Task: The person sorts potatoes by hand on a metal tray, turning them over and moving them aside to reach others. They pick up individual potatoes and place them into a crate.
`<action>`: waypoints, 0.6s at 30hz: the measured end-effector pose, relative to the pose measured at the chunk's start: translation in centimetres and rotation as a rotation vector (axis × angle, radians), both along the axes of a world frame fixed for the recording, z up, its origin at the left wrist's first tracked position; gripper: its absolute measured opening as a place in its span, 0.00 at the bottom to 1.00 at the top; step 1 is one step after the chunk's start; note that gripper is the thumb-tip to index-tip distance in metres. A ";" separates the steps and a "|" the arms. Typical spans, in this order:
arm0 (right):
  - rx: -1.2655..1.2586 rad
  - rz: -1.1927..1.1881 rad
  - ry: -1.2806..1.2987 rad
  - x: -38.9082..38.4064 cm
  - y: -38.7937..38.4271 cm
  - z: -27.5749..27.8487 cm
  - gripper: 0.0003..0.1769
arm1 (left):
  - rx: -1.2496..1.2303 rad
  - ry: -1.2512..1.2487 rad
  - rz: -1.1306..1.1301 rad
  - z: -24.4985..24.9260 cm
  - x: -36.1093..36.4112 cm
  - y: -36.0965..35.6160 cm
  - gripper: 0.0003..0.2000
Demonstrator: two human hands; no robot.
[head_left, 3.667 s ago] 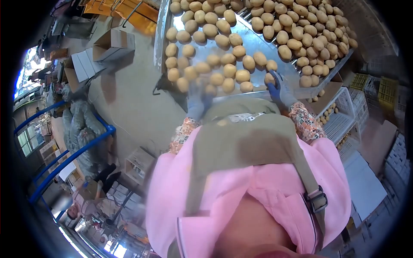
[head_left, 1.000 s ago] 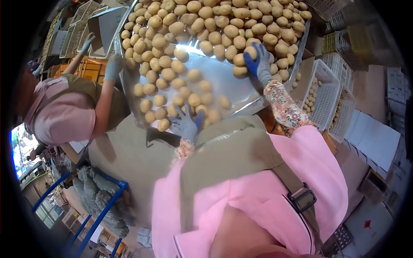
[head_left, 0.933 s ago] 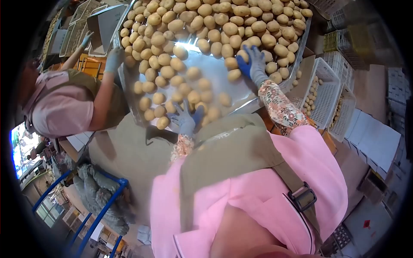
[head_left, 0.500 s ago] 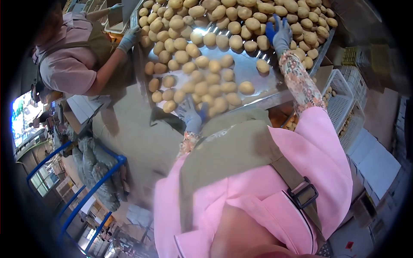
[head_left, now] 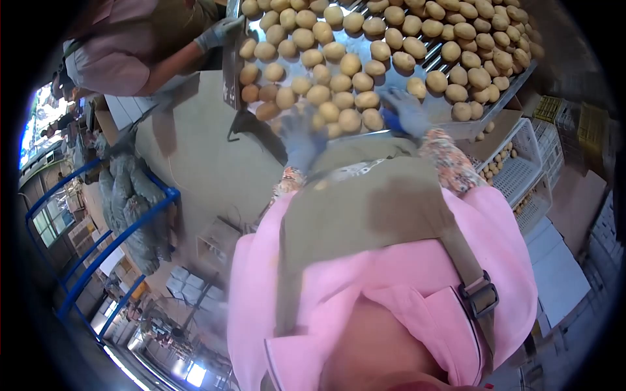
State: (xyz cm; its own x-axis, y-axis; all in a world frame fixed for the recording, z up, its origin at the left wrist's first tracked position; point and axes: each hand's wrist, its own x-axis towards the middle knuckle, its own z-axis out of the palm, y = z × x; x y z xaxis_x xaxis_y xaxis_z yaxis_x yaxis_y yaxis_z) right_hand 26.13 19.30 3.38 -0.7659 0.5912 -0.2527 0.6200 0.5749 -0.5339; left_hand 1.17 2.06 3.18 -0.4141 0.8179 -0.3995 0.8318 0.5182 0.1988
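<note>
The potatoes [head_left: 352, 85] lie spread in a loose single layer over the metal sorting table [head_left: 471, 132]. They are thick towards its far side and thinner along the near edge, where both of the person's gloved hands are. The left hand [head_left: 300, 133] is over the potatoes at the near left of the table. It is so smeared by motion that I cannot tell whether it is clenched, loose or grasping one. The right hand [head_left: 404, 109] sits at the near edge just beside a small cluster of potatoes, its fingers pointing across the table. It is blurred too, and whether it grips anything cannot be made out. A floral sleeve [head_left: 450, 163] runs back from it to the olive apron [head_left: 365, 208]. At the table's far left corner, a co-worker's gloved hand [head_left: 220, 31] rests against the rim. To the right of the table, lower down, stand white plastic crates [head_left: 518, 176] with small potatoes in them. Well off to the left, grey sacks [head_left: 130, 202] lie beside a blue railing [head_left: 111, 238].
</note>
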 end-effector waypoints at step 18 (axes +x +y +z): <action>-0.212 -0.375 0.117 -2.0 -1.8 2.1 0.20 | 0.268 -0.226 0.121 -2.0 1.3 -2.9 0.40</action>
State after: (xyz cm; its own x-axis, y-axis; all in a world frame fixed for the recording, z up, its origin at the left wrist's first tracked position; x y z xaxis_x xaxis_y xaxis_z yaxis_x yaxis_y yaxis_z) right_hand 24.11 17.47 5.48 -0.5387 0.7781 -0.3229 0.6932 0.1916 -0.6948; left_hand 2.43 -0.87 1.19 -0.4398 0.8567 -0.2695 0.6877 0.5143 0.5124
